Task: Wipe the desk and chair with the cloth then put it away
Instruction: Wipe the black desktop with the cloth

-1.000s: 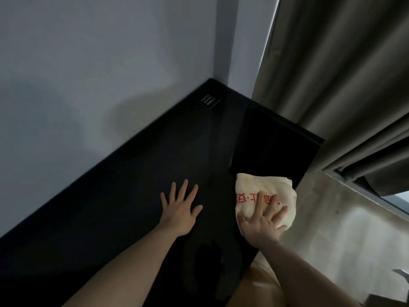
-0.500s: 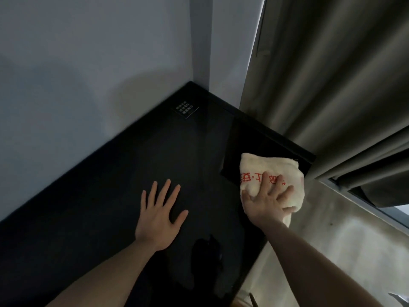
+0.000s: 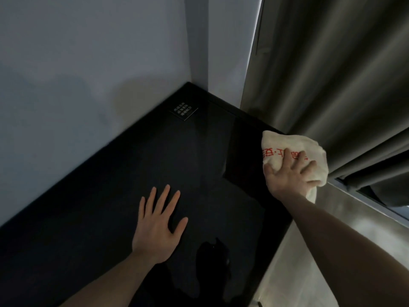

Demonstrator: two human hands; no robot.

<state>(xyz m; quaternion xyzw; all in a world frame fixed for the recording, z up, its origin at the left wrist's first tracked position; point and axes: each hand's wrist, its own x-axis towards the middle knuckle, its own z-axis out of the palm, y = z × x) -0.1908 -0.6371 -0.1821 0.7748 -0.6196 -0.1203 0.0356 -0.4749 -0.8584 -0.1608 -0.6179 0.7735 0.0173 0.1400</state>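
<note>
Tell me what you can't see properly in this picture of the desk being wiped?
All in the head view:
- The chair is outside the frame.
- Red print on the cloth: partly covered by the right hand.
- White text on the small label at the desk corner: too small to read.
- Desk's near end: cut off by the bottom edge.
- Window: mostly hidden by the curtain.

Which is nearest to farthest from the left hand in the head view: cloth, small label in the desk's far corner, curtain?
From the left hand, flat on the desk:
1. Cloth, to its right at the desk's right edge, under the right hand.
2. Label, ahead, by the wall corner.
3. Curtain, far right, beyond the desk.
</note>
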